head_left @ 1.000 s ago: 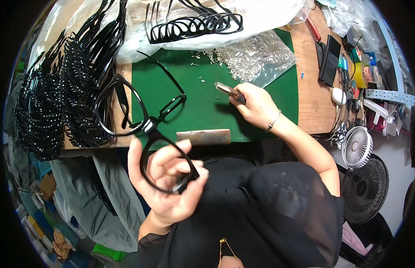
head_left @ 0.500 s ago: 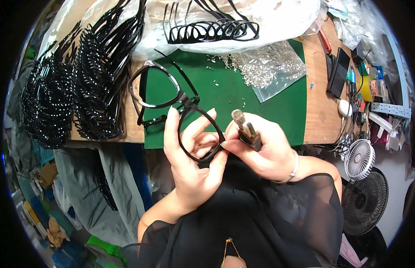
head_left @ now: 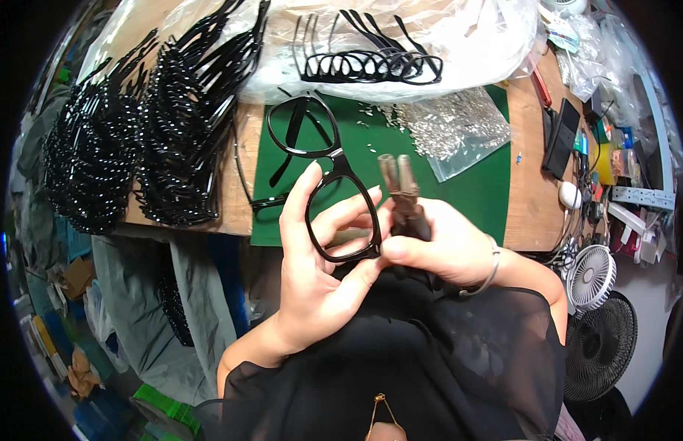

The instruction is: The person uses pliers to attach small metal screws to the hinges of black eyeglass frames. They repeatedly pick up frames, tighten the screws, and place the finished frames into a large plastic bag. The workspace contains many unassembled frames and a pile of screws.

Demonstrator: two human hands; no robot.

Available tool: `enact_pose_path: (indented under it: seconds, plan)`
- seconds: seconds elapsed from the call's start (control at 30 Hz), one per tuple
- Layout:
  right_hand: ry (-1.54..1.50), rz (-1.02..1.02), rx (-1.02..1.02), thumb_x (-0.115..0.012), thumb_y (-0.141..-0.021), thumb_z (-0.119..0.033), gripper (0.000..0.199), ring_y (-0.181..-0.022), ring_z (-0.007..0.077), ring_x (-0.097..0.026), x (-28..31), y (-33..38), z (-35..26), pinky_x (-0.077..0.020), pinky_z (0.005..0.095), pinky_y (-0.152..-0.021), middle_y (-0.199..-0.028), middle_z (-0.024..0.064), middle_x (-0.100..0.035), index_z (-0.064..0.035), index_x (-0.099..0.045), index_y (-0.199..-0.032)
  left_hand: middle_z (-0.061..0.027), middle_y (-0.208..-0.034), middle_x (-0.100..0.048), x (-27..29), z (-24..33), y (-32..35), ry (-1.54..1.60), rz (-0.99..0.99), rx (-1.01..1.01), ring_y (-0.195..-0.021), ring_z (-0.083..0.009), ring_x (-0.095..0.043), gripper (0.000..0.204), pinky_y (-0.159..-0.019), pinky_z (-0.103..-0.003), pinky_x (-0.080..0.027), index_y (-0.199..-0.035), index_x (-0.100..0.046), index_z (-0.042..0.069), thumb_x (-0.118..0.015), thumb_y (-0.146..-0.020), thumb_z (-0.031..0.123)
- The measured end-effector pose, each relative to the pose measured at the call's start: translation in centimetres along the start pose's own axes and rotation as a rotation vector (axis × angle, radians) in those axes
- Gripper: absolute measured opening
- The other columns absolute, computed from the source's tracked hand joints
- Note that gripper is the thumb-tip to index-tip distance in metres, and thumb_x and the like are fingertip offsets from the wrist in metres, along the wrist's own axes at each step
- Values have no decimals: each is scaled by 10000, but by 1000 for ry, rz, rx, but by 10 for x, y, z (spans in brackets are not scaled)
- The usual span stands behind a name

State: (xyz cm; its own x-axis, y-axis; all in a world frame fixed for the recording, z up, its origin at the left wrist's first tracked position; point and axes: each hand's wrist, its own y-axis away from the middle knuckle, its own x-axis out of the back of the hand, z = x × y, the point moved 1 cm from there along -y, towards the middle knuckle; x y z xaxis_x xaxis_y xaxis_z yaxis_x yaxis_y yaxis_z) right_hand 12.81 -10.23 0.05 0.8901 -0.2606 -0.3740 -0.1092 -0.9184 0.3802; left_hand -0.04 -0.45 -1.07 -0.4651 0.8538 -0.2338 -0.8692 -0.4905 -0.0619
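My left hand (head_left: 312,283) grips a pair of black glasses frames (head_left: 335,154) by the lower rim, with the fingers behind and the thumb near the outer corner. The frames are held tilted over the near edge of a green mat (head_left: 470,213), with the temples reaching back behind the rims. In my right hand (head_left: 451,242) is a pair of metal pliers (head_left: 401,180), jaws pointing away from me and slightly parted. My right thumb tip rests at the corner of the frames. Whatever sits at that corner is hidden by the fingertips.
A clear plastic bag (head_left: 466,136) of tiny silvery pieces lies on the mat, some spilled beside it. Dense piles of black glasses frames (head_left: 180,140) fill the left. A row of frames (head_left: 371,67) rests on white plastic. A phone (head_left: 562,138) and fans (head_left: 591,278) are at right.
The glasses have turned so their rims stand more upright. My right hand has rotated the pliers, and their jaws now point farther away from me. The camera view has shifted slightly.
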Motion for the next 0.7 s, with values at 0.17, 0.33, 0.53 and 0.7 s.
enact_pose_path:
  seconds: [0.17, 0.33, 0.53, 0.7]
  plan:
    - [630, -72, 75, -566, -830, -243, 265, -685, 204, -576, 10, 8, -5, -450, 314, -637, -747, 137, -582, 1, -530, -927, -223, -1212, -435, 11, 8, 7, 8, 41, 52, -907, -199, -592, 882, -772, -270, -499, -1349, 5, 77, -594, -730, -113]
    - [867, -190, -39, -547, -830, -298, 320, -713, 344, -571, 4, 7, -10, -454, 397, -634, -745, 193, -568, 14, -502, -879, -246, -1231, -409, 10, 5, 5, 2, -43, 80, -938, -233, -591, 857, -793, -294, -486, -1347, 24, 81, -561, -753, -120]
    - [1135, -122, -62, -570, -808, -273, 307, -688, 360, -585, 2, 5, -7, -469, 413, -623, -712, 207, -584, 29, -519, -831, -221, -1201, -455, 5, 0, 4, -11, 52, 157, -869, -171, -604, 857, -730, -245, -507, -1347, -66, 70, -621, -714, -90]
    - [1121, -151, -140, -602, -794, -270, 284, -647, 360, -572, 8, 5, -5, -460, 402, -581, -687, 178, -587, 6, -555, -842, -224, -1202, -455, 4, -5, 3, 3, 20, 217, -897, -203, -601, 858, -739, -254, -503, -1343, -78, 66, -619, -700, -110]
